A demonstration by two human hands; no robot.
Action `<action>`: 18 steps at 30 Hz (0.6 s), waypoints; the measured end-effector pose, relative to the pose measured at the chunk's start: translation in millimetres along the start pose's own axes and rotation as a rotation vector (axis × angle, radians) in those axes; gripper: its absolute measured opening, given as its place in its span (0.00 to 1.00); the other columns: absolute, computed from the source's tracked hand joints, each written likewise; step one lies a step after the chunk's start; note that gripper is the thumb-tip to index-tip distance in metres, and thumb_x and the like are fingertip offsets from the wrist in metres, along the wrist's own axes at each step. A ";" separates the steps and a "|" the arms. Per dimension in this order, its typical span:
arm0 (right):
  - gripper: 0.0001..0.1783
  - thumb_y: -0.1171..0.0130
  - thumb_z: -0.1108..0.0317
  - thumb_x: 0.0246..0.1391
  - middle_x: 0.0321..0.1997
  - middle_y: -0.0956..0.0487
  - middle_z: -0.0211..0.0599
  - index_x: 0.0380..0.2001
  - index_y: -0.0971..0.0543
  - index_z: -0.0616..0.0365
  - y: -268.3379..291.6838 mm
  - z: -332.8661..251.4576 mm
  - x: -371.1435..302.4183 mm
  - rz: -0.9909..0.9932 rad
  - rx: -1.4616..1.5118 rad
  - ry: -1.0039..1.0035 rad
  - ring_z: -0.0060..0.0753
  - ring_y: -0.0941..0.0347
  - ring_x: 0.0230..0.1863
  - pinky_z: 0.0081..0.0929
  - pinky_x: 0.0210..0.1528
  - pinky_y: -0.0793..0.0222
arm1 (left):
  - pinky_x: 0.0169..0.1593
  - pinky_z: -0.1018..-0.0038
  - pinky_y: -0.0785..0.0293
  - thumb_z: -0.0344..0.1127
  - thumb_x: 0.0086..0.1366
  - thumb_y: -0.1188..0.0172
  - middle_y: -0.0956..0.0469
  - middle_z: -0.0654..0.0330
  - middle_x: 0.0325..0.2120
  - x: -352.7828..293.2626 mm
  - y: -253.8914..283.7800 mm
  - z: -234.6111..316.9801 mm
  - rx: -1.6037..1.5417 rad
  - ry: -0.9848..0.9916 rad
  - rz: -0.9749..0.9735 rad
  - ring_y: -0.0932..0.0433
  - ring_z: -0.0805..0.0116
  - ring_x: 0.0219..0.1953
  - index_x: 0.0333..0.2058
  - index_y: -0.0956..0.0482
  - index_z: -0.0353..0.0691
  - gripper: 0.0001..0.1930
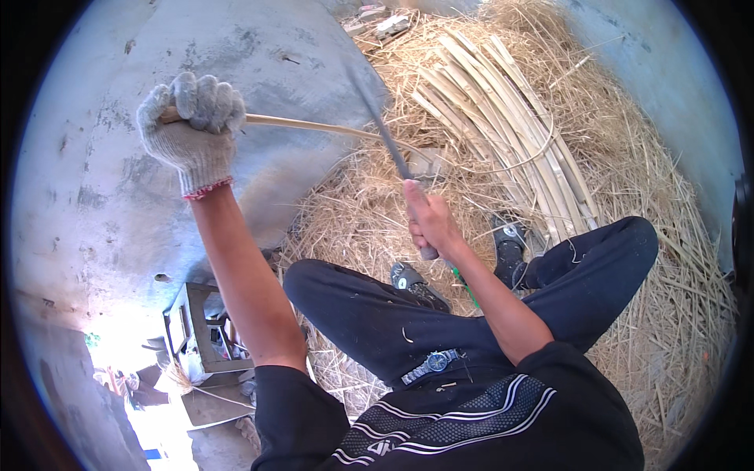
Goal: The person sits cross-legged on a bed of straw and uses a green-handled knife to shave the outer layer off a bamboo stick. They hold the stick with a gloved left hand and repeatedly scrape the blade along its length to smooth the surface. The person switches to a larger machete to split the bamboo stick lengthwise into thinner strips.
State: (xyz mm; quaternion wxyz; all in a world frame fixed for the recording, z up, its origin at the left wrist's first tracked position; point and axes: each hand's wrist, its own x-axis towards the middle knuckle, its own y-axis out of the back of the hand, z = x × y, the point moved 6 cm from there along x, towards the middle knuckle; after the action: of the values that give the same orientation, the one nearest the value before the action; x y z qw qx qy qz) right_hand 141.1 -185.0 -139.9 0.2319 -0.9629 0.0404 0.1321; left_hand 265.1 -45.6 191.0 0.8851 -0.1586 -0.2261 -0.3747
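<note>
My left hand (196, 118), in a whitish knitted glove, is raised at the upper left and closed around one end of a thin pale strip of split bamboo or wood (294, 123). From the fist the strip runs right, passes the blade of a long knife (381, 125), and bends toward the ground at the right. Whether the blade touches the strip I cannot tell. My bare right hand (432, 220) grips the knife's handle above my knees, with the grey blade pointing up and left, slightly blurred.
A bundle of long pale split strips (503, 118) lies on the straw-covered ground (345, 212) at the right. A pale wall (94, 157) rises at the left, near a wooden stool-like frame (192, 330) with clutter. A metal wristwatch (434, 363) rests on my lap.
</note>
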 end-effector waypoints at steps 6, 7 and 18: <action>0.34 0.54 0.37 0.64 0.13 0.29 0.38 0.27 0.24 0.63 -61.4 -75.2 -51.5 -0.096 -0.562 0.398 0.37 0.29 0.18 0.40 0.27 0.32 | 0.14 0.73 0.42 0.49 0.57 0.44 0.42 0.68 0.06 -18.1 -5.2 3.4 -0.044 0.013 -0.124 0.47 0.72 0.08 0.13 0.36 0.48 0.19; 0.34 0.54 0.37 0.64 0.14 0.29 0.40 0.30 0.22 0.62 -59.3 -64.9 -47.7 -0.092 -0.558 0.308 0.39 0.28 0.20 0.42 0.30 0.31 | 0.14 0.73 0.43 0.49 0.57 0.44 0.42 0.68 0.07 -23.6 -2.4 8.8 -0.032 0.000 -0.130 0.46 0.72 0.09 0.13 0.36 0.48 0.19; 0.38 0.55 0.35 0.63 0.09 0.36 0.35 0.14 0.29 0.60 -58.9 -41.2 -55.7 -0.027 -0.625 0.403 0.32 0.35 0.15 0.40 0.22 0.38 | 0.17 0.74 0.48 0.48 0.56 0.43 0.42 0.69 0.06 -52.2 8.7 10.7 -0.092 -0.014 -0.136 0.47 0.73 0.09 0.12 0.37 0.49 0.19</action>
State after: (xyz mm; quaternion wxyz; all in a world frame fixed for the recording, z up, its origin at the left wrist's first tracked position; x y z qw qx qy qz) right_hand 105.5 -150.5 -63.7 -0.0844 -0.9943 0.0304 -0.0572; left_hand 236.2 -4.1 172.0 0.8478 -0.1860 -0.2253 -0.4427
